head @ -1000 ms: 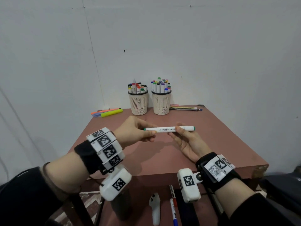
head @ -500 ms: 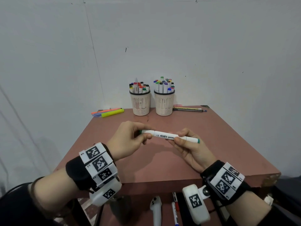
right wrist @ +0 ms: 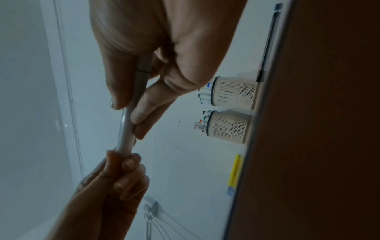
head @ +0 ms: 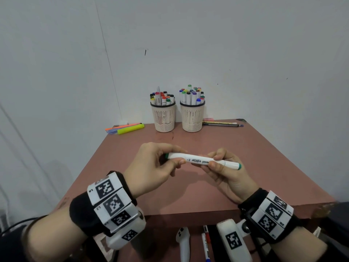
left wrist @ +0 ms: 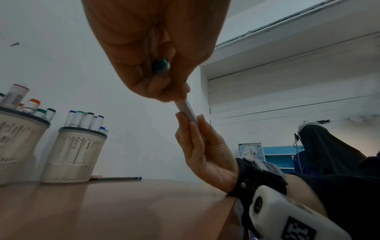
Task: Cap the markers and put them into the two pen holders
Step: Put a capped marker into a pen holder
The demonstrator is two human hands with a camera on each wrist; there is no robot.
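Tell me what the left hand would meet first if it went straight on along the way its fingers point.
Probably the right hand: the left hand points rightward along the marker both grip, and the right hand's fingers come next along its barrel. Depth looks matched.

Hidden: I lose the marker's (head: 203, 161) left end inside the left hand (head: 151, 167) | Small: its barrel print is unreadable to me | Cut off: white pens (head: 205, 246) below the table (head: 264, 167) run out at the bottom edge | Blurred: right-wrist view smears the right hand (right wrist: 156, 53)
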